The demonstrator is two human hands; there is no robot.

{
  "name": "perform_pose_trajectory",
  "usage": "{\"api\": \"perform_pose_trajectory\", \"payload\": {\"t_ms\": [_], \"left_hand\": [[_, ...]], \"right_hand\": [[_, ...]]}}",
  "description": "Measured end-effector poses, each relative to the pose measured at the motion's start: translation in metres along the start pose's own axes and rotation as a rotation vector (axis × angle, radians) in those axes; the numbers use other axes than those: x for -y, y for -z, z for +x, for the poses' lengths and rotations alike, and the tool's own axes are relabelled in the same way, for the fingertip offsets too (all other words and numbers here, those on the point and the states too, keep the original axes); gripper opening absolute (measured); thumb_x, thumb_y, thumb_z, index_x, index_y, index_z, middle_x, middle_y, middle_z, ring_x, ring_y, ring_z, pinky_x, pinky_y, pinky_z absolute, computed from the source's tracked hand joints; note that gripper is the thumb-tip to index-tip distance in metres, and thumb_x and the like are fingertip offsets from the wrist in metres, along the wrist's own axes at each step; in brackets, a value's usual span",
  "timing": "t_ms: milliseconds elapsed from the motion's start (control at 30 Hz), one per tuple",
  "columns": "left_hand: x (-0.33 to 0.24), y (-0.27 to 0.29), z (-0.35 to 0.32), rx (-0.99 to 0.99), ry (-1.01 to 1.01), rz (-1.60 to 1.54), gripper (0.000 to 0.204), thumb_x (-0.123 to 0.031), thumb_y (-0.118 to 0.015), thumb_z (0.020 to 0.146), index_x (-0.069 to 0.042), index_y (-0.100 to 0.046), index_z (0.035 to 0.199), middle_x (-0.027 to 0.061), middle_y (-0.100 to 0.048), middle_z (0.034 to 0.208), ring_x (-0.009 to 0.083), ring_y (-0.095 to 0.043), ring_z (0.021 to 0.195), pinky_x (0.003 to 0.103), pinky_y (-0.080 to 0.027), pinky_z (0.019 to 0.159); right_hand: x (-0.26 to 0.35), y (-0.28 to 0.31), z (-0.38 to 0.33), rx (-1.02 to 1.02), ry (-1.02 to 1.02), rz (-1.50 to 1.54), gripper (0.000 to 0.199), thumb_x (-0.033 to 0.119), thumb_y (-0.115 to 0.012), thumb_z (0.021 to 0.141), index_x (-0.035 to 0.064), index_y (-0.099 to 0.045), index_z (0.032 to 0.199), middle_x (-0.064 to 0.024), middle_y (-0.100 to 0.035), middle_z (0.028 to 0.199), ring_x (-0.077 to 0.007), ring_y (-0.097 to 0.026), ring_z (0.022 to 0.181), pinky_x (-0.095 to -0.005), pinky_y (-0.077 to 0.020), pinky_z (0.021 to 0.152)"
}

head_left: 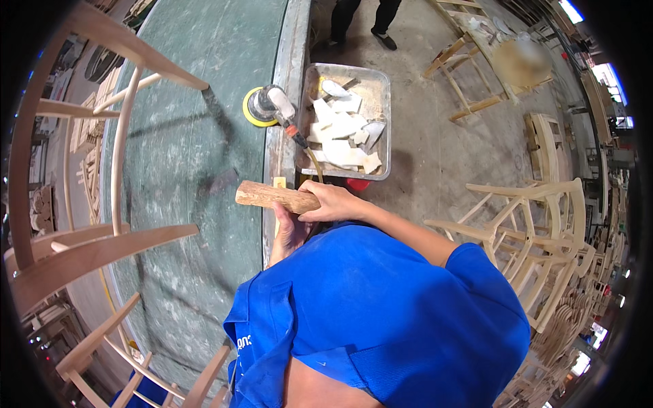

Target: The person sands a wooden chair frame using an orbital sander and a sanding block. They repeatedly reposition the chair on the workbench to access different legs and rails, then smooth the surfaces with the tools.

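Observation:
In front of my chest I hold a brown, rough-faced wooden block (272,196) over the edge of the green bench. Wrapped round the block's right end is my right hand (335,202), closed on it. My left hand (290,231) supports it from below, thumb up against its near side, with some of its fingers hidden. Beyond the block, an orbital sander (269,105) with a yellow-rimmed pad rests on the bench edge, its hose running down toward me. A small yellow piece (279,182) sits just behind the block.
The long green bench (204,163) has wooden chair frames (102,258) at its left. Right of it stands a metal tray (389,129) with white sanding scraps (343,132). More chair frames (530,231) stand at right; a wooden table (493,51) and a person's legs (364,17) are farther off.

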State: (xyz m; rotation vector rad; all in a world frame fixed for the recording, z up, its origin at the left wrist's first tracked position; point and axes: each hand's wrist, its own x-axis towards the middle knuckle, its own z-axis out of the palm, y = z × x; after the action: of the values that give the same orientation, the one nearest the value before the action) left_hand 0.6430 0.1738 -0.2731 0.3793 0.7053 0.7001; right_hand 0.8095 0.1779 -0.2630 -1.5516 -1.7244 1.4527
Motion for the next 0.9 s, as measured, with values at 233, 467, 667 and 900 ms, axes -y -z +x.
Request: {"api": "perform_pose_trajectory", "payload": {"t_ms": [233,467,667,900], "left_hand": [[0.014,0.011,-0.03,0.114,0.102,0.034,0.084,-0.065,-0.048,0.087,-0.013,-0.019,0.146,0.0115,-0.038,0.139,0.0245,-0.043,0.125,0.04,-0.035,0.103],[0.029,0.02,-0.046,0.172,0.172,0.226,0.081,-0.061,-0.049,0.089,-0.012,-0.018,0.147,0.0119,-0.038,0.139,0.0243,-0.044,0.124,0.039,-0.035,0.102],[0.038,0.024,-0.036,0.006,0.168,0.379,0.069,-0.047,-0.055,0.091,-0.009,-0.03,0.144,0.0121,-0.049,0.13,0.0216,-0.053,0.114,0.035,-0.039,0.097],[0.041,0.063,-0.027,-0.839,-0.507,1.792,0.049,-0.024,-0.073,0.076,-0.006,-0.053,0.116,0.0154,-0.058,0.101,0.0348,-0.056,0.098,0.044,-0.044,0.083]], "right_hand": [[-0.009,-0.016,-0.009,0.189,0.044,0.241,0.064,0.034,-0.073,0.075,0.0044,-0.045,0.124,-0.0151,-0.061,0.106,-0.0287,-0.064,0.091,-0.0358,-0.0487,0.08],[-0.02,-0.013,-0.019,0.359,0.026,0.444,0.069,0.026,-0.074,0.078,0.0005,-0.039,0.132,-0.0105,-0.054,0.116,-0.0152,-0.053,0.103,-0.0291,-0.0438,0.088],[-0.029,0.012,-0.029,0.352,-0.12,0.759,0.072,0.027,-0.074,0.077,0.0042,-0.037,0.134,-0.0068,-0.055,0.113,-0.0129,-0.055,0.099,-0.0257,-0.0462,0.079],[-0.047,0.064,-0.043,0.27,-0.242,0.765,0.073,0.027,-0.074,0.076,0.0049,-0.035,0.135,-0.0074,-0.061,0.095,-0.0136,-0.06,0.085,-0.0264,-0.0469,0.069]]}}
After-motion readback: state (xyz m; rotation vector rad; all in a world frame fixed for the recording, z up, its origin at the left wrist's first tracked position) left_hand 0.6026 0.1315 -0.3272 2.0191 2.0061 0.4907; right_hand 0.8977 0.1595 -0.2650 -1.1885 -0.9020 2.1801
